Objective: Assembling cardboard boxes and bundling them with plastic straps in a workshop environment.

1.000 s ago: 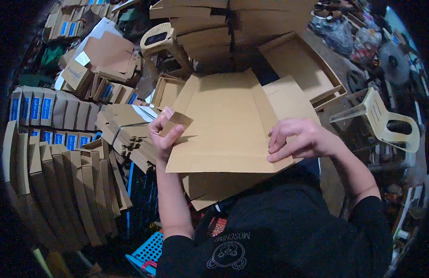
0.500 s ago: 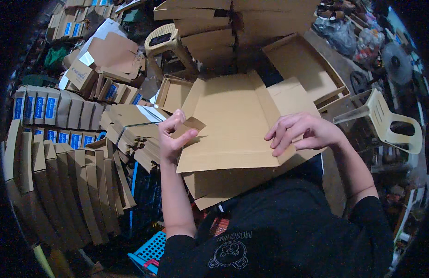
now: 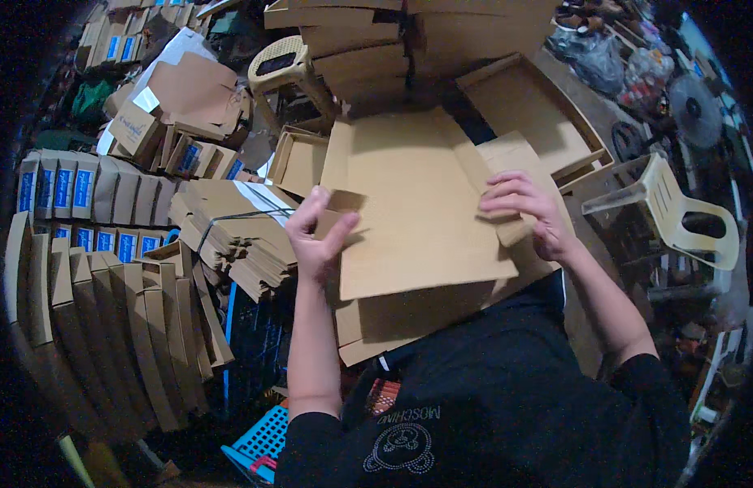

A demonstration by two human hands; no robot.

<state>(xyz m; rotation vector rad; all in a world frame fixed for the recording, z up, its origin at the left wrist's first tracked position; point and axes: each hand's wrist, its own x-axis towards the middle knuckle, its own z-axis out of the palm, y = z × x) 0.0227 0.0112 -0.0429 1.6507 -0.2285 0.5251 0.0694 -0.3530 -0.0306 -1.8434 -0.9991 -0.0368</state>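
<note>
A partly folded brown cardboard box [image 3: 417, 195] lies in front of me, its long side walls raised and its near flap spread toward my body. At its near left corner, my left hand [image 3: 315, 244] has a small end tab [image 3: 346, 201] between thumb and fingers. My right hand [image 3: 539, 213] is bent around the matching tab [image 3: 513, 231] at the near right corner, its fingers slightly blurred. Beneath the box is more flat cardboard [image 3: 401, 319], showing along its near edge and right side.
Strapped flat cardboard [image 3: 230, 207] and rows of standing cardboard pieces [image 3: 149, 325] fill the left. Shallow open boxes stand behind, one small [image 3: 303, 163], one large [image 3: 531, 114]. A plastic stool [image 3: 279, 61], a cream chair [image 3: 677, 211] and a blue basket [image 3: 263, 435] surround me.
The near flap has swung down and lies flatter, showing more of its face. My right hand has moved up and slightly right, bending the right tab; my left hand has shifted slightly right.
</note>
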